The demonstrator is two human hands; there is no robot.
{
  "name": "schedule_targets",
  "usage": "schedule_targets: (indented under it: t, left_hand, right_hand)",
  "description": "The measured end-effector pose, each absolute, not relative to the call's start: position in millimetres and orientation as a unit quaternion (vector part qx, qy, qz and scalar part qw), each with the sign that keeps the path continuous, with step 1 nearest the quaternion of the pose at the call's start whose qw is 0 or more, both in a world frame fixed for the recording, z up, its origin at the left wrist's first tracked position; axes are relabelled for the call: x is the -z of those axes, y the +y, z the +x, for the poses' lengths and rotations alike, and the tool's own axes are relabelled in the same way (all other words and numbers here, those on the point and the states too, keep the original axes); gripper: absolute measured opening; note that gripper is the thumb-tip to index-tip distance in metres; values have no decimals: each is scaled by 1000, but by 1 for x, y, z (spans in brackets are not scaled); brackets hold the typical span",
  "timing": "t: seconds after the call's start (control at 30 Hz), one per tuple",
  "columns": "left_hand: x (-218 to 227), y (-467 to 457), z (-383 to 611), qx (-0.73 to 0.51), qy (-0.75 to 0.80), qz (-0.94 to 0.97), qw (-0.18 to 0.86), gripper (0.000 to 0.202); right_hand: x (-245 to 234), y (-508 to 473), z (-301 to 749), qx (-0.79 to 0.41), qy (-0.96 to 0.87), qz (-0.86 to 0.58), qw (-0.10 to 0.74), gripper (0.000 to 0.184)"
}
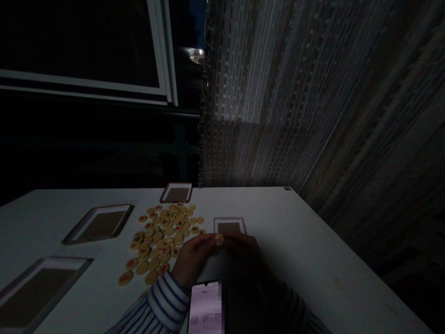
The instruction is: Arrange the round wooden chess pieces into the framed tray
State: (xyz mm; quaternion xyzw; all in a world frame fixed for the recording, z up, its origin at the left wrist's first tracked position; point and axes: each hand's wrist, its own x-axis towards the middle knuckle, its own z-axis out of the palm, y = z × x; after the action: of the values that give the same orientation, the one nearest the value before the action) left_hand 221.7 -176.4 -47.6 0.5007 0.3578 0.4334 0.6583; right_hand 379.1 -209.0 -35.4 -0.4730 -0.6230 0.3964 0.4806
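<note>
My left hand (pixel 193 255) and my right hand (pixel 247 254) meet at the fingertips around one Chinese chess piece (pixel 219 240). It is a small round pale disc with a reddish marking on its face, tilted towards me. Both hands are closed, with fingertips pressed to the disc's two sides; the right one lies in deep shadow. Just beyond them sits a shallow pale-rimmed box (pixel 229 219), partly hidden by my fingers. Left of my left hand spreads a loose pile of Chinese chess pieces (pixel 163 236), some showing red or black characters, others blank side up.
A lit phone (pixel 205 306) lies between my forearms. More shallow boxes stand on the white table (pixel 295 260): one at the back (pixel 176 184), one at the left (pixel 98 210) and one at the near left (pixel 64 260). A curtain (pixel 264 93) hangs behind; a window frame (pixel 163 55) is at upper left.
</note>
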Motion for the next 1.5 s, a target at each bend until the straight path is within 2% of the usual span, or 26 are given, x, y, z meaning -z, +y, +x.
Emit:
schedule_targets:
  t: [0.13, 0.3, 0.57, 0.73, 0.93, 1.23, 1.33, 1.5]
  left_hand:
    - [52, -175, 221, -438, 363, 530, 629, 27]
    - [52, -176, 223, -435, 354, 492, 666, 26]
    - [48, -178, 223, -430, 375, 479, 667, 28]
    - [53, -176, 225, -427, 382, 459, 679, 31]
    - [55, -174, 223, -418, 395, 476, 666, 31]
    - [49, -177, 224, -407, 396, 515, 642, 29]
    - [49, -176, 221, -397, 412, 575, 584, 27]
    - [59, -171, 211, -387, 402, 756, 342, 21]
  right_hand:
    - [46, -206, 380, -408, -577, -505, 495, 33]
    - [49, -206, 385, -385, -587, -505, 501, 26]
    - [47, -208, 388, -332, -653, -489, 473, 22]
    - [40, -213, 387, -344, -651, -506, 450, 23]
    - [46, -211, 378, -367, -655, -460, 473, 24]
    - [46, -212, 385, -236, -724, -492, 422, 22]
    - [41, -211, 390, -194, -732, -511, 408, 23]
    - [32, -203, 408, -150, -755, -512, 382, 24]
